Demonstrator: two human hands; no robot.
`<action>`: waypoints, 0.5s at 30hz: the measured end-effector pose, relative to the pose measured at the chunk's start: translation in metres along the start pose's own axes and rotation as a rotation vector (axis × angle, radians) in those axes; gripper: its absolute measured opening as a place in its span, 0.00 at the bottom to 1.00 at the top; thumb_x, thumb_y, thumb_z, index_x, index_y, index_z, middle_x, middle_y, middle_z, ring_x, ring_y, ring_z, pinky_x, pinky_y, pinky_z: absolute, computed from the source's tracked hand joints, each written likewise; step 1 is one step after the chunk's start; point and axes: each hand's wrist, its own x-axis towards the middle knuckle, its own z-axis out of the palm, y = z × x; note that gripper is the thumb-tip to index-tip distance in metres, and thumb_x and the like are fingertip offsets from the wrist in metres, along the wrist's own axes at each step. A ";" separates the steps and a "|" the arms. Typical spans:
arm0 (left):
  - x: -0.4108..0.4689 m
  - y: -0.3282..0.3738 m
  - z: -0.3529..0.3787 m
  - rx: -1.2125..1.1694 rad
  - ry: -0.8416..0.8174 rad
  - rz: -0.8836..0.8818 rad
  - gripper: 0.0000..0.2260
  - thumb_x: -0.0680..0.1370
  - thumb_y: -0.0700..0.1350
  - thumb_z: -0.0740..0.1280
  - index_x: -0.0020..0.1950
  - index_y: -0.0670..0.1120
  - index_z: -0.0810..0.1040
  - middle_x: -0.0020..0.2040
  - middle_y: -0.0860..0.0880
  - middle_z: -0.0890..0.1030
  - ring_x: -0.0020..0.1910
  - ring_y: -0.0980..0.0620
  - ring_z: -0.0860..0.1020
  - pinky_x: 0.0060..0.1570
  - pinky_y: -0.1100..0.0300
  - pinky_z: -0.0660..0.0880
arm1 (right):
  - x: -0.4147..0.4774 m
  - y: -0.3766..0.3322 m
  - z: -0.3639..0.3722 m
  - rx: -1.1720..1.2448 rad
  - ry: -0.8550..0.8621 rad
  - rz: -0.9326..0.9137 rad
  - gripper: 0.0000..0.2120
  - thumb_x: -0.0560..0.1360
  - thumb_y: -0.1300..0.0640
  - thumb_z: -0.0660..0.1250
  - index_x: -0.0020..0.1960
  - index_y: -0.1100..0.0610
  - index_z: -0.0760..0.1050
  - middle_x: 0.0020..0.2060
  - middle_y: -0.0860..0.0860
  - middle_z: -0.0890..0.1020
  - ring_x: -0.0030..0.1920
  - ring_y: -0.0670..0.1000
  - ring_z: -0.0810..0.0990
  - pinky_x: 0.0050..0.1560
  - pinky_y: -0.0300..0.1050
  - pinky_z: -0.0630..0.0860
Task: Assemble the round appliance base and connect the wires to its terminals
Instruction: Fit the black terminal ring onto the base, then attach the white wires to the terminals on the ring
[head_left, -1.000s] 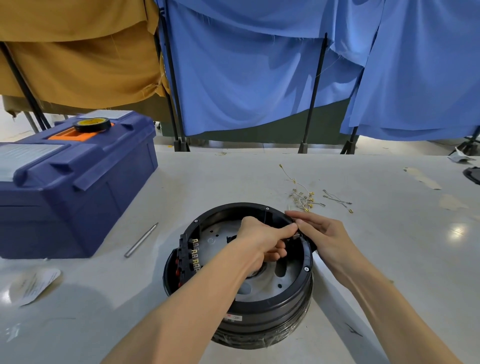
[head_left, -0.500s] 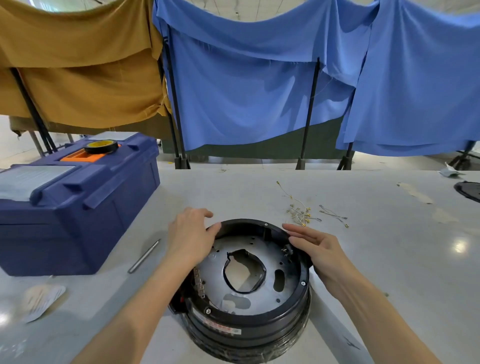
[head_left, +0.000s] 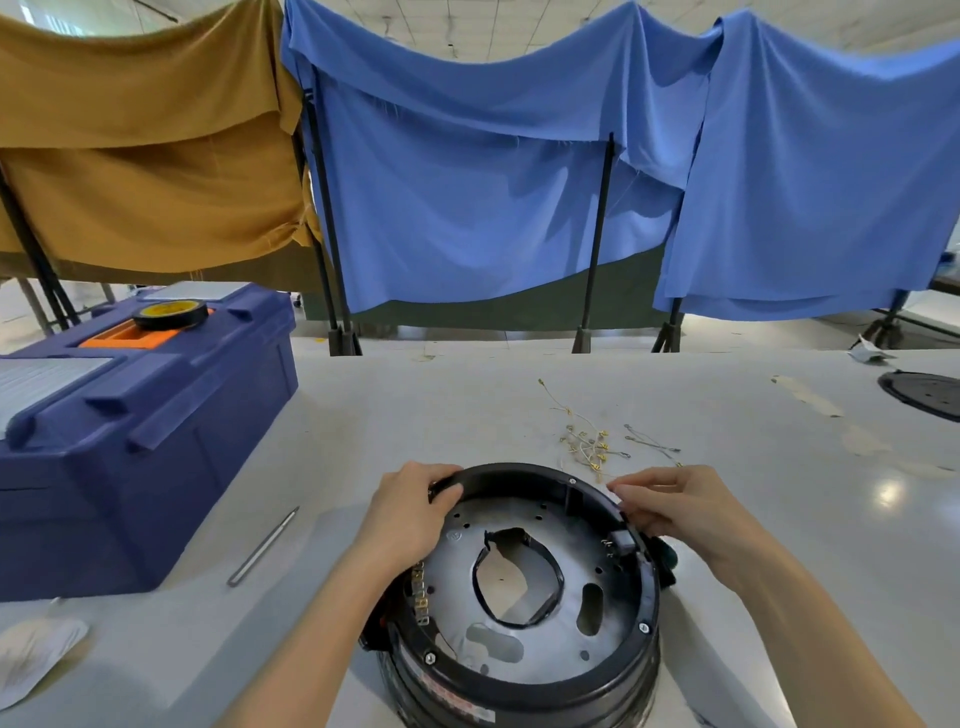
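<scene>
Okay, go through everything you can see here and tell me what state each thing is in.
Round base: open side up, inner plate exposed.
Left hand: grips the far left rim.
Right hand: grips the right rim.
Wires: loose beyond the base, unconnected.
Toolbox: lid closed.
Tape roll: flat on the toolbox lid.
Metal rod: lying flat beside the toolbox.

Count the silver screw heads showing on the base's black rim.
3. Far screw at the rim's far side, near-right screw, and near-left screw. The left hand and right hand grip the base by its rim, so more may be hidden.
</scene>
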 end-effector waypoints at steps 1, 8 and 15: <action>0.002 0.001 0.002 0.001 0.000 0.009 0.12 0.81 0.45 0.63 0.63 0.51 0.80 0.54 0.50 0.84 0.56 0.50 0.79 0.59 0.57 0.73 | 0.005 0.000 -0.001 -0.011 0.027 0.003 0.02 0.73 0.63 0.74 0.43 0.61 0.85 0.34 0.58 0.85 0.29 0.50 0.80 0.32 0.39 0.78; 0.008 -0.002 0.007 -0.055 0.008 0.015 0.10 0.81 0.46 0.63 0.57 0.57 0.82 0.46 0.54 0.84 0.51 0.51 0.79 0.55 0.53 0.76 | 0.059 -0.001 0.014 -0.170 0.195 -0.145 0.09 0.76 0.66 0.66 0.45 0.56 0.83 0.44 0.51 0.85 0.48 0.51 0.82 0.43 0.35 0.74; 0.007 -0.003 0.008 -0.088 0.017 0.017 0.11 0.81 0.46 0.64 0.56 0.59 0.82 0.47 0.57 0.84 0.51 0.53 0.79 0.54 0.54 0.76 | 0.110 0.002 0.024 -0.651 0.050 -0.089 0.16 0.82 0.53 0.58 0.67 0.47 0.75 0.77 0.51 0.60 0.77 0.57 0.56 0.75 0.61 0.54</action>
